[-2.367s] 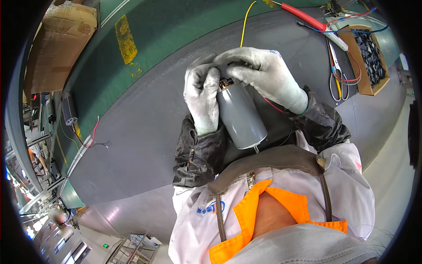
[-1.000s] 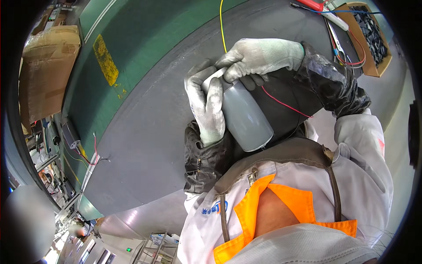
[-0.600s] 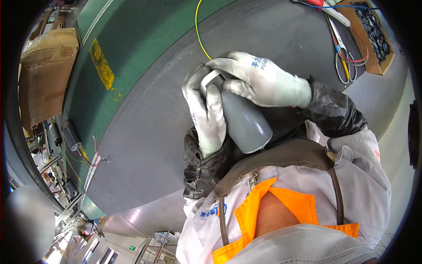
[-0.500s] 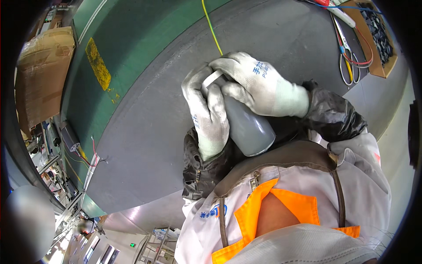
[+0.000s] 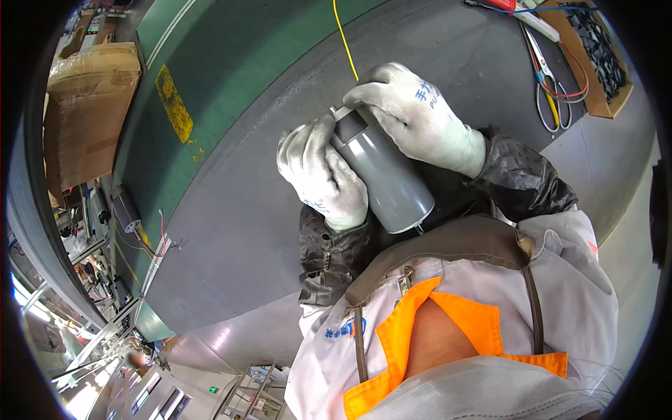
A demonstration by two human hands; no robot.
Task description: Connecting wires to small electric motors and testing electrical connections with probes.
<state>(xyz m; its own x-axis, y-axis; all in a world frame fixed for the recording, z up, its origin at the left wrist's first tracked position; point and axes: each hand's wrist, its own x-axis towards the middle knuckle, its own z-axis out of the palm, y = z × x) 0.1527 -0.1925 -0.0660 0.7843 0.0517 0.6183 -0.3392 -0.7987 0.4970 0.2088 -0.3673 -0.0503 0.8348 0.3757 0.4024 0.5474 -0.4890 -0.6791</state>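
A grey cylindrical motor [image 5: 388, 178] lies slantwise on the dark mat close to my body, a thin shaft poking out of its near end. Close to its far end is a dark square patch [image 5: 349, 127]. My left hand [image 5: 320, 168], in a white glove with grey fingers, is closed on the left side of that far end. From the right, my right hand [image 5: 413, 115], gloved alike, has its fingers bent over the far rim. Beyond them a yellow-green wire [image 5: 345, 38] stretches away; where it ends is hidden by the right hand.
Scissors [image 5: 544, 66] and a yellow-handled tool lie at the right with red and blue wires. Beside them stands a cardboard box [image 5: 616, 105] of small black parts. Another motor [image 5: 126, 210] with loose wires lies on the green belt [image 5: 203, 84] at left, near a large cardboard piece [image 5: 91, 119].
My hands have spread apart a little, uncovering the motor's far end and its dark patch. The motor has turned slightly, so its near-end shaft now shows.
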